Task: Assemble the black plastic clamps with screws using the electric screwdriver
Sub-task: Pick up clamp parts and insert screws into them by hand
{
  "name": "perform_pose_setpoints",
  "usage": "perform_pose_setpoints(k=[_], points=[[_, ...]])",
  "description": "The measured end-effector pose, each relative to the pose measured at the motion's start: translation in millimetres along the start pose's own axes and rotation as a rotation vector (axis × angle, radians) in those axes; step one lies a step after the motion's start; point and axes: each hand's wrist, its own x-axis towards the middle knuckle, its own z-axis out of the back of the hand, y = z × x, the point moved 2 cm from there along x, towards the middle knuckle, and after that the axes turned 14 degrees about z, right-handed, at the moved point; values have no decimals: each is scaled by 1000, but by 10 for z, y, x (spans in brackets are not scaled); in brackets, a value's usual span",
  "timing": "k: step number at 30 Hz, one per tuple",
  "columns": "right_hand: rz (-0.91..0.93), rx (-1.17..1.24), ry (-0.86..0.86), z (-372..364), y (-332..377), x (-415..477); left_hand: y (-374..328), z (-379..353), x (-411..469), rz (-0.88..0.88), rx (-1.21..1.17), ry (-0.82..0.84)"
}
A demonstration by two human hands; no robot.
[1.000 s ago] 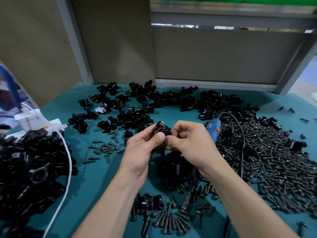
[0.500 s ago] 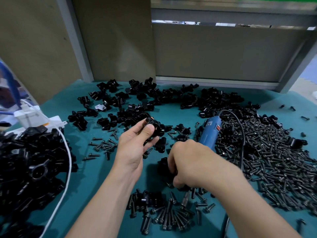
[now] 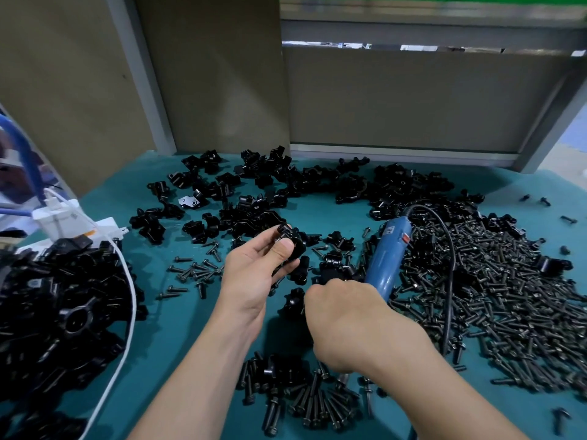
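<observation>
Clamp (image 3: 297, 246) pinched in left hand (image 3: 254, 281), left of screwdriver (image 3: 386, 258), seemingly awaits a screw; right hand (image 3: 349, 319) curls down, its grip hidden.

Your left hand (image 3: 254, 274) is lifted, palm turned toward you, thumb and fingertips pinching a black clamp (image 3: 293, 246). Your right hand (image 3: 346, 315) sits lower, just beside it, knuckles up, its fingers curled downward and hidden, so whether they hold anything cannot be told. Both forearms (image 3: 197, 376) are bare and angle in from the bottom edge
</observation>
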Motion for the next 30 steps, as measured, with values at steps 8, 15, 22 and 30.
perform_pose_setpoints(k=[8, 15, 22, 30], points=[[119, 444, -222, 108, -378, 17, 16, -35, -25, 3, 7, 9], [69, 749, -665, 174, -699, 56, 26, -67, -35, -4, 67, 78], [127, 1236, -848, 159, -672, 66, 42, -100, -62, -16, 126, 119], [15, 1027, -770, 56, -749, 111, 60, -99, -48, -12, 171, 90]])
